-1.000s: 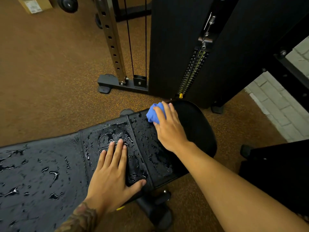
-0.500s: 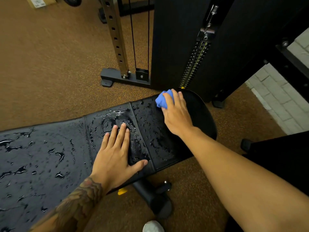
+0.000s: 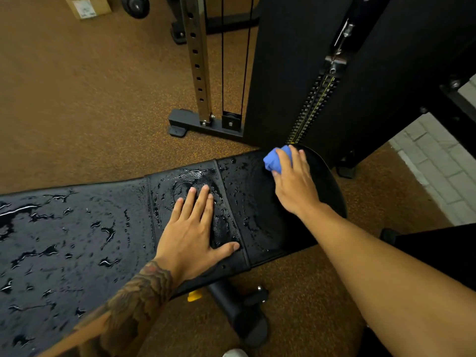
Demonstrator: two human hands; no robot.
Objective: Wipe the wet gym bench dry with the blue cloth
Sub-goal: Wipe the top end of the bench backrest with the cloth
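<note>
A black padded gym bench [image 3: 77, 240] runs from the lower left to the centre right, its surface covered with water drops and streaks. My right hand [image 3: 296, 181] presses a bunched blue cloth [image 3: 274, 161] onto the far edge of the bench's rounded right end. The cloth shows only at the fingertips; the rest is under the palm. My left hand [image 3: 193, 228] lies flat, fingers straight, on the wet middle pad next to the seam.
A black cable machine with a weight stack [image 3: 314, 106] stands right behind the bench end. Its perforated steel upright [image 3: 197, 60] and base foot sit on brown rubber flooring. The bench foot [image 3: 242, 315] is below. A cardboard box [image 3: 86, 6] lies far left.
My right hand has slid the cloth farther along the pad toward the bench's far right edge. The left hand has stayed flat in the same spot.
</note>
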